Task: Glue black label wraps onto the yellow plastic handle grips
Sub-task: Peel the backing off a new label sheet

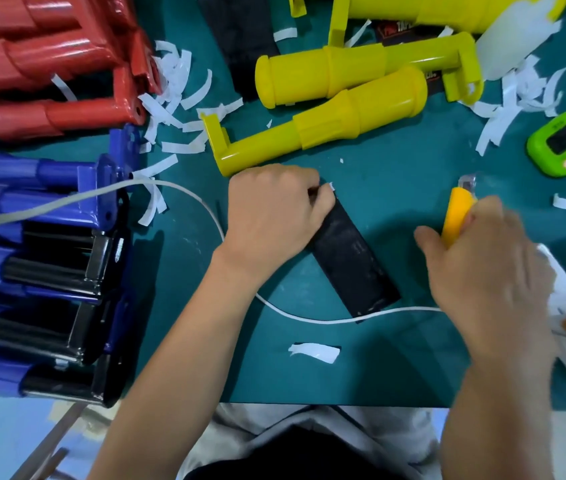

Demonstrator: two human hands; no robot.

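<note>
Left hand (274, 216) presses closed on the upper end of the black label (354, 258), pinching a small white corner there, probably the backing paper. Right hand (482, 268) grasps an orange glue bottle (456, 216) with a clear tip, held just beside the label; this hand is blurred.

On the green table (396, 368), the largest task things are the yellow handles (326, 126), three or four lying together at the far side, near the label but not touching it. They look like hard, hollow plastic, so I judge them light and stiff, with a smooth skin that can slip. The thick round part gives the best hold, not the thin stem with the bracket.

The label lies flat and slanted between the two hands, its lower end touching a white cable (326, 320). It is a long, thin black strip with a dull shine and pale scuffs. It should be very light and soft, easy to crease, and sticky after glue, so it is better taken by the edges or a corner.
</note>
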